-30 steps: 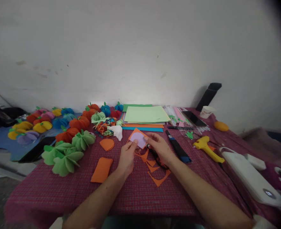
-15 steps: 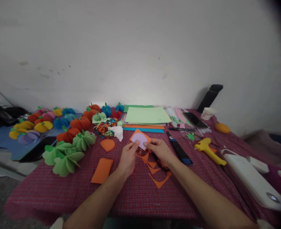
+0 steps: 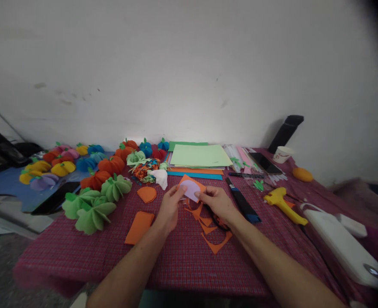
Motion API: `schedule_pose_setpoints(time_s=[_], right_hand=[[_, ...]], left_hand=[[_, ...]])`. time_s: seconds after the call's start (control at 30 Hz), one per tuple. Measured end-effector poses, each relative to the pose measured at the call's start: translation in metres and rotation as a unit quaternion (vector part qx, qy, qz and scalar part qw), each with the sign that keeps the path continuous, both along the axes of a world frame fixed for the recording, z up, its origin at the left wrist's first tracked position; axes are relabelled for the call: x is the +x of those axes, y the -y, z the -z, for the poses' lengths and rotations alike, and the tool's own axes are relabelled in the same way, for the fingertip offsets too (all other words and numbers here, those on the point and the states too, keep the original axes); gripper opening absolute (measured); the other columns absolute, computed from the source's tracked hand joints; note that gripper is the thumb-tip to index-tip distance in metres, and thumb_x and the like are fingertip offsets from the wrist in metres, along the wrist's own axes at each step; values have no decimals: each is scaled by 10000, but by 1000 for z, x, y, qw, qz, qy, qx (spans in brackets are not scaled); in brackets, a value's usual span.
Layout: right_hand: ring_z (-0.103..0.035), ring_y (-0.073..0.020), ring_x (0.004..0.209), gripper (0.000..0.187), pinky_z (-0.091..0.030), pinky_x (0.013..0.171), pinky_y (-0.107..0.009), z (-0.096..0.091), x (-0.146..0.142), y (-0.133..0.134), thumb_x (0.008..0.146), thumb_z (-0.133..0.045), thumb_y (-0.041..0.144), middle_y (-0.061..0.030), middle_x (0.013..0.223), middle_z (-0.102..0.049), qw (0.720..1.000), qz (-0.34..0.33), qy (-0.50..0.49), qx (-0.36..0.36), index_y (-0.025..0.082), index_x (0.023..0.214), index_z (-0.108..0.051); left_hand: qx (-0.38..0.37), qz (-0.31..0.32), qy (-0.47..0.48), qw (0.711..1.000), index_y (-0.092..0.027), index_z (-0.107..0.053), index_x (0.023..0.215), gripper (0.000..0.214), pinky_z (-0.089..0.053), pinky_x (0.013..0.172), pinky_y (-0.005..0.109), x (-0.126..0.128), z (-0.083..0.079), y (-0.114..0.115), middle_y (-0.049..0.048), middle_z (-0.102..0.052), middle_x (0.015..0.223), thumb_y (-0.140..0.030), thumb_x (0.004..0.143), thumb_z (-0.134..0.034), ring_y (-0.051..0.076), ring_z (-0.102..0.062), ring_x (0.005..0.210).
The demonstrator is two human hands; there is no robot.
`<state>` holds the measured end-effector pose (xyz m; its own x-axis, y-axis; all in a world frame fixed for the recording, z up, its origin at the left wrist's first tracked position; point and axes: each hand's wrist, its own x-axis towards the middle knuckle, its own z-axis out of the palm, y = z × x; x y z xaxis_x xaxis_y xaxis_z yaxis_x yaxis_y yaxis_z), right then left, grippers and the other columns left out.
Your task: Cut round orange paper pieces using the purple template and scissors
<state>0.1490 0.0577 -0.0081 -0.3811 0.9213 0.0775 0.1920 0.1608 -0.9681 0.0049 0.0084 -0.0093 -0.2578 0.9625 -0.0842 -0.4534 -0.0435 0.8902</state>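
Between my two hands a lilac rounded paper template (image 3: 191,189) lies against a piece of orange paper (image 3: 186,178). My left hand (image 3: 172,207) pinches the left side of both, thumb on top. At the right side my right hand (image 3: 219,203) pinches the same papers. Dark-handled scissors (image 3: 219,221) show partly beneath my right hand; I cannot tell whether its fingers hold them. Below the hands lie curved orange paper scraps (image 3: 216,244). To the left are cut rounded orange pieces (image 3: 147,194) and a stack of orange rectangles (image 3: 140,227).
Green paper pumpkins (image 3: 94,211) and several in other colours stand on the left. At the back lies a stack of coloured paper (image 3: 201,155). Rightward are a box cutter (image 3: 242,201), a yellow glue gun (image 3: 285,205), a phone (image 3: 266,163), a paper cup (image 3: 282,154) and a white power bank (image 3: 339,244).
The view has shifted slightly, moving everything a little to the right. Both hands keep their pinch on the lilac template and orange paper, which look tilted slightly differently.
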Motion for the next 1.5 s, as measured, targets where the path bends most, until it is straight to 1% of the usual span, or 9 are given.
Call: schedule_pose_setpoints(time_s=[0.17, 0.27, 0.33, 0.47, 0.6, 0.77, 1.03, 1.3, 1.5], right_hand=[[-299, -48, 415, 308, -218, 416, -189, -8, 5, 0, 687, -622, 393, 65, 458, -398, 999, -19, 4, -31, 153, 539, -500], [-306, -49, 415, 292, -224, 420, -191, -9, 7, 0, 694, -619, 383, 63, 463, -411, 998, -51, -6, -39, 151, 550, -517], [-340, -56, 432, 282, -247, 431, -193, -7, 7, -1, 694, -619, 382, 50, 485, -452, 997, -71, -4, -30, 148, 559, -536], [-378, -70, 447, 262, -264, 433, -202, -3, 8, -1, 686, -621, 380, 29, 503, -497, 996, -87, 30, -13, 145, 579, -577], [-379, -72, 457, 249, -269, 438, -203, -3, 9, -2, 690, -613, 370, 29, 515, -499, 993, -106, 43, -3, 147, 581, -584], [-350, -62, 463, 246, -262, 439, -194, -5, 8, -1, 705, -598, 357, 43, 519, -467, 991, -125, 46, 4, 146, 581, -567], [-372, -65, 474, 237, -306, 468, -196, -7, 7, 0, 711, -601, 358, 37, 542, -491, 991, -132, 33, -5, 137, 624, -600], [-352, -67, 467, 281, -280, 455, -194, -1, 4, -1, 712, -589, 409, 41, 533, -451, 995, -99, 15, -5, 154, 599, -554], [-347, -69, 462, 259, -284, 456, -199, -1, 3, 1, 700, -590, 381, 43, 518, -442, 995, -93, 2, -27, 158, 579, -537]], left_hand=[[6, 0, -49, 999, -184, -650, 948, 343, -388, 697, 255, -19, -11, 0, 50, -644, 938, -439, 731, -577, 134, -547, 785], [8, 36, -69, 997, -168, -662, 839, 296, -387, 692, 256, -24, -11, 0, 47, -646, 866, -433, 726, -593, 137, -547, 769], [11, 72, -78, 994, -158, -660, 787, 270, -389, 675, 257, -24, -9, 0, 45, -646, 816, -415, 719, -612, 139, -551, 743], [12, 129, -100, 987, -137, -679, 799, 253, -401, 670, 264, -21, -4, 0, 55, -664, 779, -352, 666, -682, 141, -564, 694], [-16, 130, -116, 985, -127, -694, 787, 282, -428, 689, 291, -17, -6, 2, 69, -683, 770, -317, 585, -742, 159, -586, 671], [-20, 140, -122, 982, -122, -703, 797, 290, -445, 697, 292, -13, -9, 4, 88, -695, 800, -312, 580, -739, 180, -605, 695], [20, 128, -136, 982, -118, -700, 791, 267, -450, 683, 295, -12, 1, 2, 75, -693, 759, -319, 616, -709, 174, -604, 672], [13, 48, -84, 995, -116, -683, 742, 208, -452, 662, 289, -4, -2, 2, 61, -689, 742, -266, 603, -717, 154, -590, 638], [11, 50, -55, 997, -110, -680, 741, 236, -450, 652, 286, -1, -2, 2, 63, -676, 712, -273, 581, -740, 160, -592, 646]])
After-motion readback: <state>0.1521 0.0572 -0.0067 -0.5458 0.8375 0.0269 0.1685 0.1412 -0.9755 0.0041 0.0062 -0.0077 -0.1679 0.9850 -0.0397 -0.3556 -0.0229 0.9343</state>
